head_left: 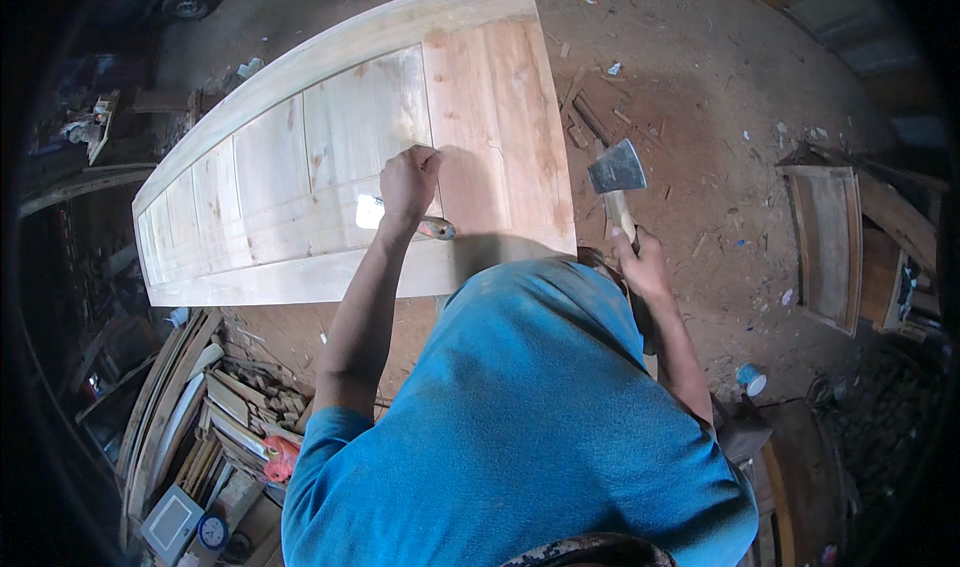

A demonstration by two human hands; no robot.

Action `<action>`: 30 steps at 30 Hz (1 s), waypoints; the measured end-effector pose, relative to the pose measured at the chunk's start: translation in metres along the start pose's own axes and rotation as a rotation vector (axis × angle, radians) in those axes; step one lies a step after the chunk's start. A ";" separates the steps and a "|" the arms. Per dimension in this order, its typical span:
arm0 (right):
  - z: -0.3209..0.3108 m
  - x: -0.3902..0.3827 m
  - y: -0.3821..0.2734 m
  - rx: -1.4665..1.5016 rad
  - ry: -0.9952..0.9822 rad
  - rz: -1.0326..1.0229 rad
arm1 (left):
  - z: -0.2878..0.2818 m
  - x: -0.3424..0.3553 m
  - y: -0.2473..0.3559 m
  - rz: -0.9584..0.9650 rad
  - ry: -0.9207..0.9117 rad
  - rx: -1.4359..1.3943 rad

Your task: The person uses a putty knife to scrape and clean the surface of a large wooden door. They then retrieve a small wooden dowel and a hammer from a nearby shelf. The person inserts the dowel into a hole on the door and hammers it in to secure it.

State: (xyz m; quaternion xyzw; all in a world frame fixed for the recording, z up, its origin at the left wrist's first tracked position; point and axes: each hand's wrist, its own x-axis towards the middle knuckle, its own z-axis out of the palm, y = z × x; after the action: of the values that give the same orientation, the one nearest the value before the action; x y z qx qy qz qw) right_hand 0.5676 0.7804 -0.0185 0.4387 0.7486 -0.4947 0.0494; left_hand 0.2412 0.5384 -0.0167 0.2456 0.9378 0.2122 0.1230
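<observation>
A large pale wooden panel door [365, 107] lies flat before me, with seams between its boards. Over its right part, near a board seam, my left hand [408, 182] is closed with the fingertips pressed together; whatever they pinch is too small or hidden to make out. Beneath that wrist lies a putty knife [437, 229], its bright blade showing on one side and the holed handle on the other. Beyond the panel's right edge, my right hand [645, 264] grips a hatchet [617, 170] by its light wooden handle, the dark metal head raised up.
Wood chips and offcuts [590, 117] litter the dirt floor past the panel's right end. A wooden frame [825, 247] stands at the right, with a blue-and-white can [751, 379] nearer me. Stacked scrap wood [225, 402] and a clock [212, 531] are at lower left.
</observation>
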 end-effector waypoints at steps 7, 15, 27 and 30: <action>-0.001 -0.001 -0.002 -0.077 0.007 0.036 | 0.014 0.019 -0.021 0.175 -0.154 0.148; 0.004 -0.004 0.007 0.012 -0.008 0.079 | 0.009 0.027 0.029 0.334 -0.078 -0.197; 0.000 -0.010 0.008 -0.014 0.037 0.099 | 0.059 0.038 0.097 0.402 0.001 -0.201; 0.002 -0.009 0.014 0.046 0.037 0.096 | 0.059 0.042 0.100 0.367 -0.048 -0.200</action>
State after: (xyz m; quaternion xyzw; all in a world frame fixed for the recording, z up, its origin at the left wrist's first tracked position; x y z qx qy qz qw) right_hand 0.5817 0.7749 -0.0248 0.4841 0.7160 -0.5006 0.0491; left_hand 0.2658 0.6592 -0.0278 0.4037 0.8485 0.3171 0.1284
